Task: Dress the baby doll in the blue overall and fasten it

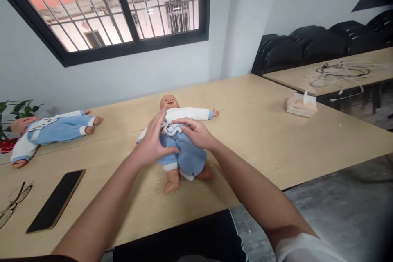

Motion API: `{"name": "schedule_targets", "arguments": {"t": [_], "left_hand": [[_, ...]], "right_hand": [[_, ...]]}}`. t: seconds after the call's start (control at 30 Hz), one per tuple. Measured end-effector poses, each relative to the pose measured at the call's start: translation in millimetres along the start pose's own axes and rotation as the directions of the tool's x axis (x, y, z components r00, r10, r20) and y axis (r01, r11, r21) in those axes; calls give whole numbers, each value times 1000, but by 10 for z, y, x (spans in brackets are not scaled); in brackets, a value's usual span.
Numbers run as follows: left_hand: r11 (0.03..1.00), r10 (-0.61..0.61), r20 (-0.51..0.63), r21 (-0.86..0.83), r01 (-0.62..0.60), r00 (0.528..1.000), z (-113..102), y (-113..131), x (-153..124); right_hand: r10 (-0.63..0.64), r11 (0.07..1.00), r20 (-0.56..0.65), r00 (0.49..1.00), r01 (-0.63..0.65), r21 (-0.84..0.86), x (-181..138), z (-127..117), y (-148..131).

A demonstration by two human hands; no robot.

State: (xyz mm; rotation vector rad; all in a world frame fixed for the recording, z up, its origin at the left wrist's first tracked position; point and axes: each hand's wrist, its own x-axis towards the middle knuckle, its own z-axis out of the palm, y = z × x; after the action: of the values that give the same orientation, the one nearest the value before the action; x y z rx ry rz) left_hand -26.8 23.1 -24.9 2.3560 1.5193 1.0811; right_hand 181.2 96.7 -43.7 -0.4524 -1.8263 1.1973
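Observation:
A baby doll [169,101] in a white top and blue trousers lies on its back on the table, its feet toward me. Blue cloth [192,157] with a white-edged end covers part of its legs. Over the doll's right side is my left hand [152,141], fingers stretched and thumb spread wide. My right hand [196,132] is over the doll's belly by a white printed patch [172,129], with fingers apart from the thumb. Whether either palm touches the clothes is hard to make out.
A second, similarly dressed doll [61,129] lies at the left beside a plant [23,109]. Nearer me are a phone [57,200] and eyeglasses [14,204]. A tissue box [301,105] stands right, with cables [340,73] on another table and stacked chairs [282,55] behind.

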Motion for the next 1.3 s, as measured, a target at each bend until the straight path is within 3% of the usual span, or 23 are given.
{"name": "schedule_targets", "arguments": {"t": [0.1, 0.23, 0.37, 0.43, 0.5, 0.6, 0.67, 0.77, 0.9, 0.97, 1.03, 1.13, 1.23, 1.3], "left_hand": [[997, -10, 205, -67, 24, 979, 111, 9, 307], [982, -56, 375, -145, 118, 925, 180, -153, 327], [873, -142, 336, -402, 278, 931, 222, -388, 237], [776, -252, 289, -509, 371, 924, 252, -478, 208], [728, -317, 242, -558, 399, 917, 259, -532, 190], [836, -224, 270, -441, 326, 937, 211, -527, 177], [928, -144, 375, -270, 257, 916, 171, -475, 184], [968, -97, 471, -161, 193, 877, 162, -401, 208], [902, -104, 333, -366, 230, 937, 241, -443, 210], [824, -168, 267, -490, 284, 949, 287, -498, 188], [766, -228, 221, -561, 315, 948, 312, -530, 159], [788, -256, 192, -526, 320, 947, 292, -482, 116], [883, -191, 285, -368, 291, 940, 255, -308, 82], [935, -218, 331, -200, 294, 918, 264, -151, 59]], "right_hand": [[8, 1000, -25, 1000, -9, -23, -9, -40, -18], [76, 976, 3, 997, -74, -207, 1, -225, -30], [190, 895, 172, 966, -99, -435, -5, -334, -74], [274, 880, 262, 925, -132, -456, -3, -333, -64], [297, 885, 267, 917, -159, -438, 14, -318, -9], [195, 951, 78, 978, -170, -257, 61, -299, 134], [163, 984, -43, 986, -165, -66, 86, -288, 216], [194, 977, -16, 981, -191, 91, 85, -261, 235], [206, 976, 248, 946, -217, 15, 44, -211, 110], [241, 970, 286, 927, -217, -114, 39, -192, 77], [253, 957, 212, 944, -212, -199, 52, -189, 101], [224, 959, 98, 970, -201, -199, 85, -206, 207], [205, 963, 29, 978, -196, -186, 96, -195, 289], [200, 957, -2, 980, -196, -213, 84, -152, 298]]}}
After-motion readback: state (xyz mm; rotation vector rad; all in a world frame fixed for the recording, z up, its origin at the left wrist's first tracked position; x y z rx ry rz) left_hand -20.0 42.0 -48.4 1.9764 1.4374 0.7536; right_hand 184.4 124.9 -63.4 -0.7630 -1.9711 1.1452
